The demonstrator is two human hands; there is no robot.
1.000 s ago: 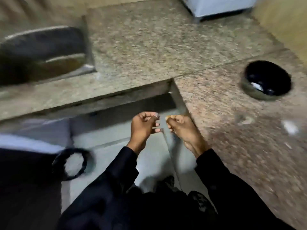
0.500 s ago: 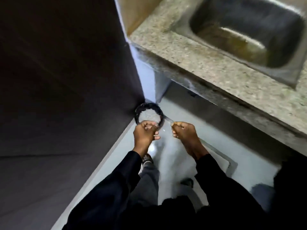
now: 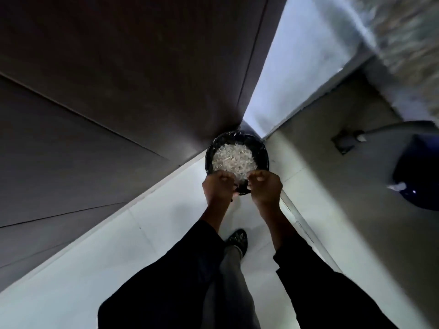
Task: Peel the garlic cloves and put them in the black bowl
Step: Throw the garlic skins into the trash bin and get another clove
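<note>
Both hands have been brought over the bin [image 3: 237, 148] of pale peelings. The left hand [image 3: 219, 186] and right hand [image 3: 264, 187] are clenched; any garlic within cannot be told.

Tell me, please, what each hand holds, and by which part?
It cannot be told: left hand and right hand have curled fingers, and anything pinched is too small to see.
</note>
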